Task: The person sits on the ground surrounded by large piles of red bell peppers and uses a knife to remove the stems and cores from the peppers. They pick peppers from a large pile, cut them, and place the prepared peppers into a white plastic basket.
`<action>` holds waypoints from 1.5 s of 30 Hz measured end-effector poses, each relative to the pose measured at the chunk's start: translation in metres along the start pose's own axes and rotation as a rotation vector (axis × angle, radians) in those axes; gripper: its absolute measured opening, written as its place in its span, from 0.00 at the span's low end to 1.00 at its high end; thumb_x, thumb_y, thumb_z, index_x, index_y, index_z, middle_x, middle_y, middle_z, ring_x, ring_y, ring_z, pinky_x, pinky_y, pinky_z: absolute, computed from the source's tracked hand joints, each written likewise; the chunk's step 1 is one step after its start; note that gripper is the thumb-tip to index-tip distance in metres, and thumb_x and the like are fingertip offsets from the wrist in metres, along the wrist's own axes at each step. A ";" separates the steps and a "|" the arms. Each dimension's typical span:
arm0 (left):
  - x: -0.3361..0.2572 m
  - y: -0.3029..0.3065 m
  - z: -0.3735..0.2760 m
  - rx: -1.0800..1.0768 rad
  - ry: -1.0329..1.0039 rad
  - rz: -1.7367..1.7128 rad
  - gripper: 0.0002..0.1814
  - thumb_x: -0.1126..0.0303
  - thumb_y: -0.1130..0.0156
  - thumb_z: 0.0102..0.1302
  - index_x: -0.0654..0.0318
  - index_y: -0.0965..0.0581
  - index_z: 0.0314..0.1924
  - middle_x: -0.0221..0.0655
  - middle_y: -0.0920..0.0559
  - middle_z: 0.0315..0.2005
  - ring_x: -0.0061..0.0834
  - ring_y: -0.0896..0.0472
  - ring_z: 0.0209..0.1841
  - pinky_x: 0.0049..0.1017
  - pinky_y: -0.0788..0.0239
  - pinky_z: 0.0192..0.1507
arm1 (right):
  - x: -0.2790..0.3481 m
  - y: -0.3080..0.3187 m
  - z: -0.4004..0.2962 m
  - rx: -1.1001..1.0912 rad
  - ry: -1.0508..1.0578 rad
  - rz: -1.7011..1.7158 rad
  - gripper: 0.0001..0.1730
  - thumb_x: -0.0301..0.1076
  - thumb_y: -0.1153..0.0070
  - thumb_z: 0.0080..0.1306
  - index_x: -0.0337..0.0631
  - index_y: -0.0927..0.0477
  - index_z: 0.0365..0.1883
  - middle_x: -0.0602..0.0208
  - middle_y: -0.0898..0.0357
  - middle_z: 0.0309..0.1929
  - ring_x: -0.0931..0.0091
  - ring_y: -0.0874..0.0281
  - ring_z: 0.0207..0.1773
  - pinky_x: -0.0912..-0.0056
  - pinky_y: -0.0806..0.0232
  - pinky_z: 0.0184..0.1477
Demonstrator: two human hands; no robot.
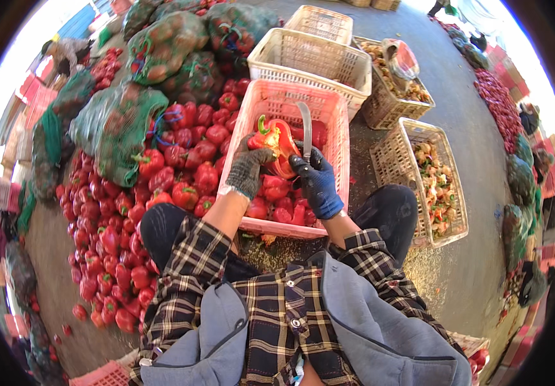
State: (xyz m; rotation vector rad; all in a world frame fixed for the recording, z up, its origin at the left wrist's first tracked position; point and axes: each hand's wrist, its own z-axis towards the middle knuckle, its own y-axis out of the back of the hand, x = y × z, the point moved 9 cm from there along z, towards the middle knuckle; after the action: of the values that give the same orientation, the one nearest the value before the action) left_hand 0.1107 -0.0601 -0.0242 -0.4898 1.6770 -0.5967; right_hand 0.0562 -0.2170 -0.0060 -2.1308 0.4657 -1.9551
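Over a pink plastic crate (297, 231) I see both my gloved hands. My left hand (250, 169), in a dark grey knit glove, grips the seedy core and green stem of a red bell pepper (286, 144); the pepper is cut open, its hollow flesh showing. In a blue and black glove, my right hand (317, 181) holds a knife with a curved blade (305, 125) pointing away from me, and its fingers also touch the pepper's right edge. Red pepper pieces (277, 188) lie in the crate below the hands.
Whole red peppers (108, 241) are heaped on the floor at left, beside full green mesh sacks (118, 125). Whitish crates (311, 58) stand beyond the pink one. Pepper cores fill a crate (436, 188) at right. Other people work at the far left and right.
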 end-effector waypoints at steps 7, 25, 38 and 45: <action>-0.029 0.021 0.005 -0.154 -0.204 0.277 0.32 0.84 0.34 0.39 0.63 0.25 0.51 0.32 0.19 0.40 0.29 0.19 0.39 0.26 0.23 0.41 | 0.038 -0.013 -0.028 -0.102 0.403 -0.826 0.20 0.36 0.47 0.72 0.39 0.25 0.60 0.67 0.21 0.36 0.85 0.31 0.30 0.80 0.36 0.30; 0.028 0.047 0.007 0.028 0.068 0.408 0.31 0.86 0.41 0.39 0.68 0.22 0.50 0.33 0.17 0.38 0.27 0.18 0.34 0.24 0.22 0.34 | -0.030 0.024 -0.005 0.137 -0.449 -0.645 0.15 0.44 0.47 0.70 0.39 0.21 0.37 0.69 0.23 0.23 0.78 0.30 0.17 0.73 0.37 0.17; 0.020 0.004 -0.010 0.125 -0.254 0.723 0.32 0.86 0.30 0.44 0.59 0.28 0.52 0.30 0.19 0.44 0.24 0.21 0.46 0.26 0.25 0.50 | -0.037 0.005 -0.012 0.008 -0.263 0.267 0.15 0.29 0.44 0.62 0.43 0.23 0.48 0.67 0.16 0.37 0.71 0.17 0.30 0.68 0.29 0.21; 0.019 -0.026 -0.047 0.212 -0.454 1.216 0.34 0.66 0.28 0.52 0.58 0.36 0.56 0.45 0.19 0.43 0.48 0.19 0.46 0.38 0.27 0.47 | -0.038 0.000 -0.019 -0.067 -0.405 0.071 0.12 0.33 0.35 0.60 0.48 0.26 0.39 0.75 0.28 0.21 0.78 0.31 0.16 0.70 0.36 0.16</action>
State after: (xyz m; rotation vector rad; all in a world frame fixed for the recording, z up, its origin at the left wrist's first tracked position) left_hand 0.0611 -0.0865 -0.0160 0.5306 1.1597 0.2369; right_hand 0.0347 -0.2019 -0.0388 -2.4310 0.5239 -1.4339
